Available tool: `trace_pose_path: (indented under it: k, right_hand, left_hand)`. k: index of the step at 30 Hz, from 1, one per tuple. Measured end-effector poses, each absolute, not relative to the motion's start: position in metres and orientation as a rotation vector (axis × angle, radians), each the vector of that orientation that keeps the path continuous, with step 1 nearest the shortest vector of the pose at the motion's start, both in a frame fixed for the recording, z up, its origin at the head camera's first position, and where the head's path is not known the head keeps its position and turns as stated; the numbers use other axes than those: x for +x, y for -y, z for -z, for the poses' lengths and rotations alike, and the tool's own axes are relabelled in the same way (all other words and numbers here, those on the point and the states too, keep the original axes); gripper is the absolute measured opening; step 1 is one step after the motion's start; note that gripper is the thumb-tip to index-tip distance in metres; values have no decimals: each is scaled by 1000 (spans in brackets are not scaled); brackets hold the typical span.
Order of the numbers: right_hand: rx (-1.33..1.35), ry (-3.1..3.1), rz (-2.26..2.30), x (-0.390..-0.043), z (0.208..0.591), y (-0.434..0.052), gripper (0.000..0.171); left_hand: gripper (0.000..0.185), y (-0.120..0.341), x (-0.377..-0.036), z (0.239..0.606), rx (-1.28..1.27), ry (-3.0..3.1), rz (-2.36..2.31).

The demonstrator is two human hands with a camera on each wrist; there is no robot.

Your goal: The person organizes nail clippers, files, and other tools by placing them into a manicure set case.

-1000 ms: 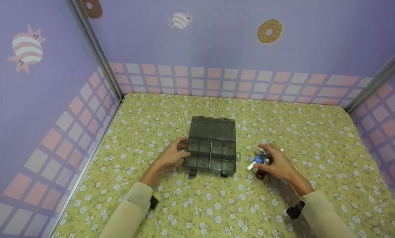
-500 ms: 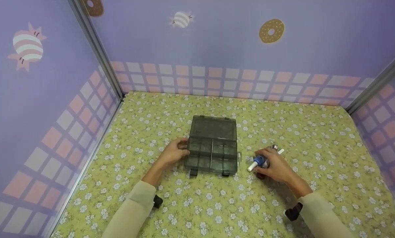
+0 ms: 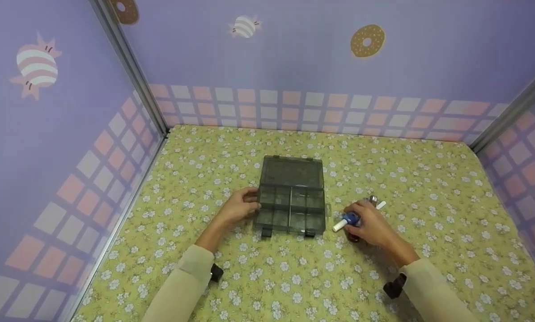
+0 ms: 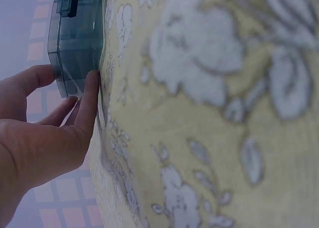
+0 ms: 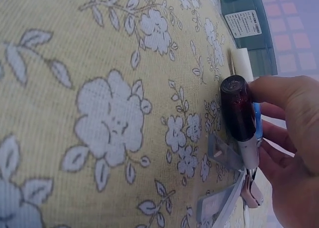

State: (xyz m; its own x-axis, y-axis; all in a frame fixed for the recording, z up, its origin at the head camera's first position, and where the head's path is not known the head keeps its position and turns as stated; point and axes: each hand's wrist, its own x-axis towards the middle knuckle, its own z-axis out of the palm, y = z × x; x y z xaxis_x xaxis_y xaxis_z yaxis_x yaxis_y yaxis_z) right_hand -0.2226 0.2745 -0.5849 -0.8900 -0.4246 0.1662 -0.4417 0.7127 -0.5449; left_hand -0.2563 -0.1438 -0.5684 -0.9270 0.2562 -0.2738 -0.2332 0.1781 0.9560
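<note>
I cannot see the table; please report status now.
Left hand touches open organizer box. Right hand grips dark red bottle among small items. Nothing between.

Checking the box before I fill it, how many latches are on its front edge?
2 latches: one at the box's front left corner, one at the front right. None look hidden.
</note>
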Motion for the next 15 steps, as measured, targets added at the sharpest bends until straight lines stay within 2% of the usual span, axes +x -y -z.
trace_pose_path:
  k: [6,15]
  right_hand:
    - [747,2911,-873,-226,581,-272,26]
    - [814,2945,-778,-228,578,-268,24]
  left_hand:
    - [61,143,-253,566,54,-2043,-1806]
    - [59,143,-253,569,23,-2041,-1819]
